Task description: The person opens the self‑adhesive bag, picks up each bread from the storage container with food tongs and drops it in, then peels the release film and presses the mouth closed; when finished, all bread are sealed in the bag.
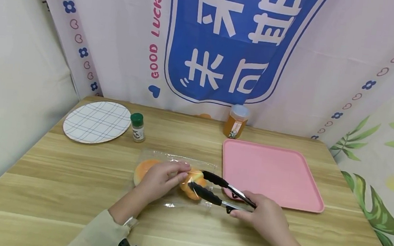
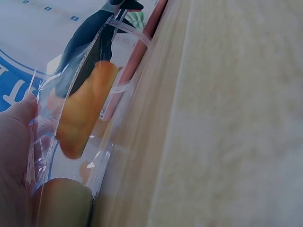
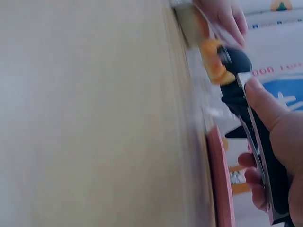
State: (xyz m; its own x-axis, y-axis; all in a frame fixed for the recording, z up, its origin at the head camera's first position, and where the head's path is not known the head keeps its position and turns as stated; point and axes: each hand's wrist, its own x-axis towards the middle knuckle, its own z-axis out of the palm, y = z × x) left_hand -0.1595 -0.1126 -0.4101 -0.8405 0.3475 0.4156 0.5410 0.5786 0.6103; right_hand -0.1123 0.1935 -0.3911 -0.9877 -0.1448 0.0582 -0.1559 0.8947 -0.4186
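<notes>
My left hand (image 1: 161, 179) pinches the upper film of a clear plastic bag (image 1: 171, 205) lying on the table. Inside the bag, at its left, sits a round bun (image 1: 144, 168), partly behind that hand. A twisted orange bread roll (image 1: 192, 193) is at the bag's right end; its lobed shape shows in the left wrist view. My right hand (image 1: 262, 216) grips black-and-silver tongs (image 1: 207, 195) by the handles. The black tips of the tongs reach into the bag's right side, one on either side of the roll. In the right wrist view, the thumb (image 3: 265, 101) lies along the tongs' metal arm.
A pink tray (image 1: 270, 173) lies right of the bag, its near left corner under the tongs in the head view. Behind it stands a honey-coloured jar (image 1: 235, 124). A green-capped shaker (image 1: 137, 128) stands beside a checked plate (image 1: 97, 123) at the back left.
</notes>
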